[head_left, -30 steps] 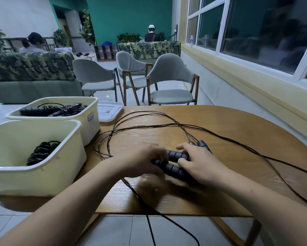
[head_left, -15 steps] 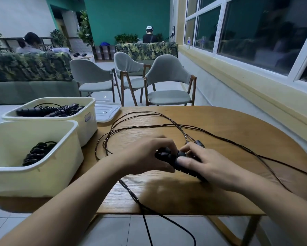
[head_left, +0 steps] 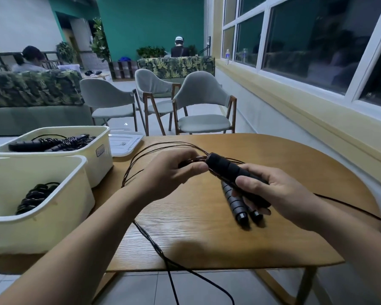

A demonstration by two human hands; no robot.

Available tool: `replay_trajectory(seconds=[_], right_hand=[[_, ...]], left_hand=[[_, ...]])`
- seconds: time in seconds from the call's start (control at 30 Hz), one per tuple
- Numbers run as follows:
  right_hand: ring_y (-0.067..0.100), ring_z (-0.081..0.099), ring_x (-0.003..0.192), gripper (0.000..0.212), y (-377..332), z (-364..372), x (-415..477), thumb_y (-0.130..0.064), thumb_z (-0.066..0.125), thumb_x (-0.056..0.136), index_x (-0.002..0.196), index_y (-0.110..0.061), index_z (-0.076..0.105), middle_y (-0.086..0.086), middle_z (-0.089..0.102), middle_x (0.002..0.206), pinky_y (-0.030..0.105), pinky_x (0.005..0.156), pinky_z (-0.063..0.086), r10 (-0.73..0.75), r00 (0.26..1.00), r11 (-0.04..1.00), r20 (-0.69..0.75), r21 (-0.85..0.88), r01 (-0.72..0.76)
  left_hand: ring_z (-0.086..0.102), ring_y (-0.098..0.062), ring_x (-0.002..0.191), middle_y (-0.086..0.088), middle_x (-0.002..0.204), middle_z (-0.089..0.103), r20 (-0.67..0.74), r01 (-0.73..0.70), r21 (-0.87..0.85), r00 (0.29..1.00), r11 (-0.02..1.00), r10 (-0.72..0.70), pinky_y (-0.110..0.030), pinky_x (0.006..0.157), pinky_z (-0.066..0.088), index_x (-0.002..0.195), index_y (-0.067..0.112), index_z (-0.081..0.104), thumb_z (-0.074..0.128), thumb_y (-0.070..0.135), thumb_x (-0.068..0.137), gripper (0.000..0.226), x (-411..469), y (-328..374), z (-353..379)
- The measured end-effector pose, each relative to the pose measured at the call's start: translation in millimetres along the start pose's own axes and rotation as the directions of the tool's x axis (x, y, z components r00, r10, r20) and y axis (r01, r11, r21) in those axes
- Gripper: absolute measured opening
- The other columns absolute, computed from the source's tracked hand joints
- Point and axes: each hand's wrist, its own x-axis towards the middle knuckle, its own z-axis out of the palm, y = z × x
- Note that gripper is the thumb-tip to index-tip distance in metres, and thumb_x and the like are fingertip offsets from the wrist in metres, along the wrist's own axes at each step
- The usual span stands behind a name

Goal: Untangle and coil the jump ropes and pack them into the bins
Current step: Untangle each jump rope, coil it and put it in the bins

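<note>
- Jump rope handles (head_left: 233,175): bunched side by side in the right hand (head_left: 279,194) and held up off the table (head_left: 273,243). Fingers are wrapped round them, thumb on top. At least two handles, maybe three. The ends overlap, so I can't count for sure.
- Left hand (head_left: 169,172): closed in a pinch on the cord (head_left: 197,160), right where it leaves the top of the handles.
- Why, my read: holding the handles together gives every strand one common start point. The pinch gathers the strands there so winding can begin from a fixed anchor.
- Cord layout: several loose loops lie on the table beyond the left hand. One run drops off the front edge and another trails right, past the right wrist. It looks slack enough to feed in.
- Near bin (head_left: 42,234): holds one coiled rope (head_left: 34,198). Far bin (head_left: 97,172), just behind it, holds several ropes (head_left: 53,143). Both sit on the left of the table, probably so a finished coil goes straight in.
- Lid (head_left: 123,144): lies flat beside the far bin, off and out of the way.
- Status: this rope is not yet coiled.
- Risk: the strand hanging off the front edge could snag or re-tangle as it's pulled in.
</note>
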Motion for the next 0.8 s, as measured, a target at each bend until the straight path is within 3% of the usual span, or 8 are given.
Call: replay_trajectory(seconds=[0.13, 0.2, 0.3, 0.4, 0.47, 0.6, 0.7, 0.8], right_hand=[[0.015, 0.056, 0.066, 0.034, -4.4, -6.2, -3.9, -0.044, 0.065, 0.105, 0.129, -0.021, 0.072, -0.007, 0.069, 0.082, 0.027, 0.054, 0.042, -0.018, 1.0, 0.998, 0.024, 0.059, 0.016], [0.019, 0.055, 0.067, 0.04, -5.3, -8.4, -5.4, -0.043, 0.061, 0.1, 0.126, -0.015, 0.072, -0.002, 0.07, 0.086, 0.027, 0.053, 0.042, -0.013, 0.999, 0.994, 0.052, 0.11, 0.007], [0.02, 0.053, 0.068, 0.045, -7.9, -10.7, -7.4, -0.047, 0.065, 0.099, 0.12, -0.008, 0.072, 0.008, 0.071, 0.095, 0.025, 0.052, 0.041, -0.01, 0.992, 0.957, 0.123, 0.289, -0.026], [0.018, 0.053, 0.069, 0.067, -10.9, -11.2, -9.5, -0.055, 0.074, 0.093, 0.129, 0.0, 0.064, 0.014, 0.069, 0.102, 0.024, 0.052, 0.041, -0.072, 0.971, 0.897, 0.226, 0.44, -0.036], [0.017, 0.053, 0.07, 0.074, -12.7, -8.2, -10.0, -0.059, 0.074, 0.093, 0.133, 0.001, 0.059, 0.015, 0.067, 0.103, 0.024, 0.053, 0.043, -0.131, 0.951, 0.868, 0.28, 0.496, -0.027], [0.016, 0.05, 0.07, 0.071, -17.4, 0.0, -8.0, -0.06, 0.068, 0.097, 0.129, 0.003, 0.057, 0.008, 0.067, 0.1, 0.024, 0.056, 0.043, -0.193, 0.939, 0.856, 0.286, 0.517, 0.018], [0.017, 0.051, 0.071, 0.058, -19.5, 4.1, -5.3, -0.053, 0.064, 0.102, 0.133, -0.004, 0.06, 0.016, 0.065, 0.111, 0.025, 0.054, 0.041, -0.203, 0.955, 0.835, 0.218, 0.548, 0.052], [0.018, 0.05, 0.07, 0.049, -22.9, 7.4, -3.1, -0.047, 0.053, 0.105, 0.14, -0.014, 0.062, 0.018, 0.064, 0.116, 0.028, 0.054, 0.036, -0.178, 0.975, 0.828, 0.134, 0.556, 0.075]], left_hand=[[0.049, -0.002, 0.061, 0.023, 0.068, 0.058, 0.008, -0.033, -0.025, 0.999, 0.999, 0.033, -0.019, 0.058, 0.037, 0.089, 0.034, 0.066, 0.059, 0.058, 0.1, 0.027, 3.3, 6.1, 0.9], [0.046, -0.005, 0.061, 0.017, 0.066, 0.054, 0.001, -0.036, -0.102, 0.999, 0.994, 0.037, -0.03, 0.059, 0.038, 0.088, 0.031, 0.069, 0.056, 0.058, 0.101, 0.033, 3.7, 3.8, -1.5], [0.044, -0.015, 0.06, 0.002, 0.066, 0.049, -0.105, -0.063, -0.147, 0.993, 0.987, 0.048, -0.038, 0.057, 0.036, 0.09, 0.029, 0.069, 0.049, 0.061, 0.102, 0.04, 7.5, -3.5, -4.7], [0.039, -0.015, 0.057, 0.007, 0.063, 0.043, -0.207, -0.06, -0.245, 0.978, 0.968, 0.008, -0.036, 0.056, 0.033, 0.1, 0.031, 0.07, 0.038, 0.067, 0.104, 0.048, 9.3, -2.8, 2.5], [0.042, -0.012, 0.058, 0.009, 0.065, 0.045, -0.265, -0.078, -0.185, 0.964, 0.98, 0.026, -0.035, 0.057, 0.035, 0.102, 0.03, 0.067, 0.03, 0.059, 0.109, 0.048, 8.9, 2.8, 11.6], [0.048, -0.01, 0.06, 0.01, 0.066, 0.048, -0.403, -0.119, -0.054, 0.911, 0.991, 0.087, -0.022, 0.058, 0.035, 0.088, 0.023, 0.057, 0.025, 0.031, 0.116, 0.043, 9.2, 20.5, 31.1], [0.048, -0.01, 0.059, 0.01, 0.064, 0.048, -0.488, -0.089, -0.121, 0.872, 0.989, 0.019, -0.023, 0.057, 0.035, 0.085, 0.028, 0.052, 0.026, 0.036, 0.116, 0.041, 12.7, 24.5, 45.9], [0.049, -0.011, 0.059, 0.008, 0.063, 0.048, -0.537, -0.048, -0.079, 0.844, 0.996, -0.002, -0.025, 0.056, 0.033, 0.087, 0.024, 0.052, 0.027, 0.038, 0.116, 0.04, 13.9, 24.9, 58.9]])
